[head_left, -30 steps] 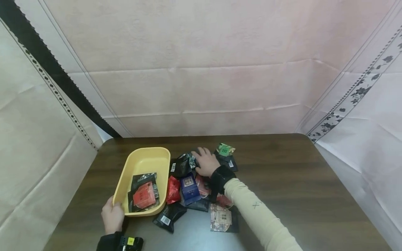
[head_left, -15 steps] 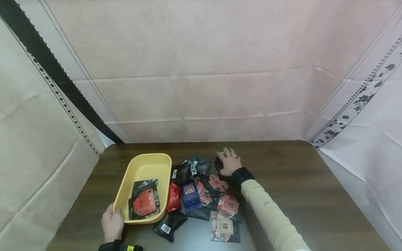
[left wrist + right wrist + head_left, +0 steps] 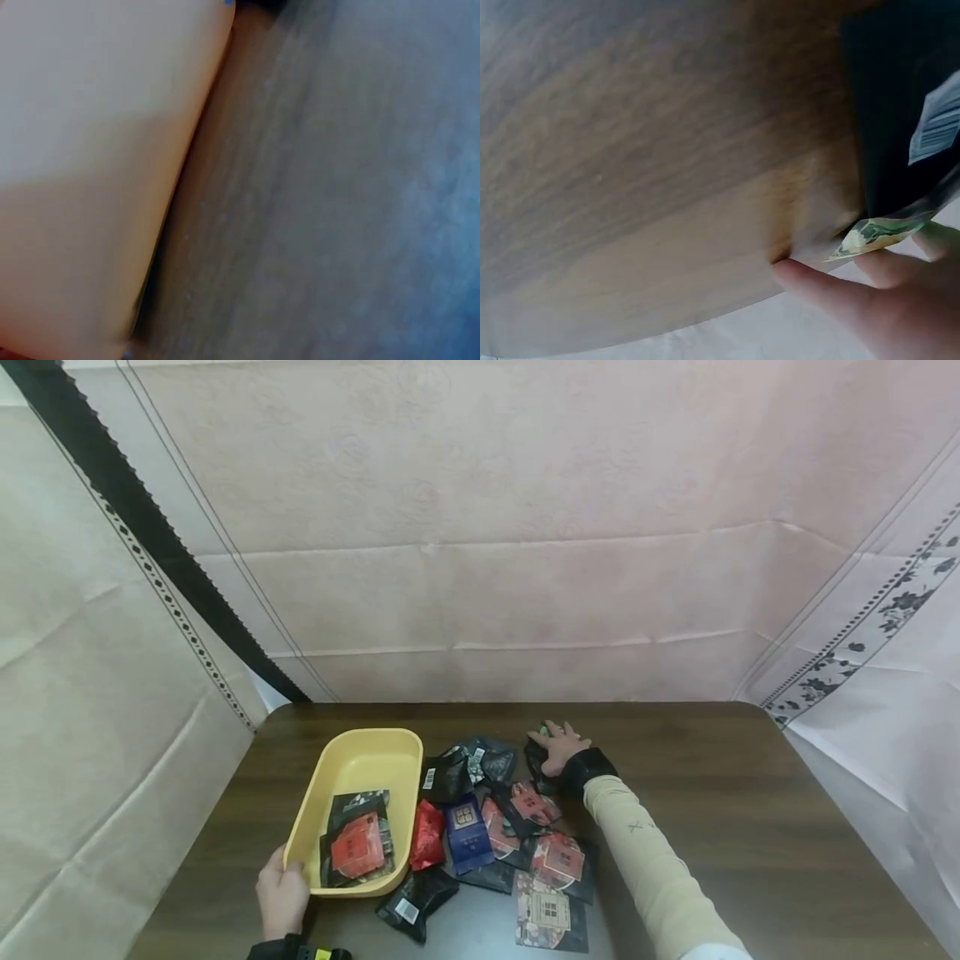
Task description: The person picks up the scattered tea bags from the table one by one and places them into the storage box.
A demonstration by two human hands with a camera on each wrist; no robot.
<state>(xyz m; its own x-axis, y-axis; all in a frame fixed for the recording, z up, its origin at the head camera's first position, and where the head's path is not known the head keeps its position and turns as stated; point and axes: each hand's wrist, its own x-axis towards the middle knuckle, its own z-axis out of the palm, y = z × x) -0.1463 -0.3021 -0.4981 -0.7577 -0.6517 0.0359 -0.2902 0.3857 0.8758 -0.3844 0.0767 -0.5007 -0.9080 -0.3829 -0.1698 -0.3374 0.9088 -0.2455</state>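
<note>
My left hand grips the front left corner of a yellow plastic tray. Inside the tray lie dark packets, one with a red label on top. At the back of the table, my right hand rests with spread fingers over a black packet. The right wrist view shows its barcode sticker and green-yellow printed edge, with the fingers stretched along that edge. A blurred pale surface fills the left side of the left wrist view.
Right of the tray lies a loose heap: a red packet, a blue packet, black packets and several with pink labels. A floral-printed packet lies nearest the front. Pale cloth hangs behind the brown table.
My right hand has moved right from the back of the heap onto the black packet with the green label. The left hand keeps its hold on the tray. The head view has shifted slightly.
</note>
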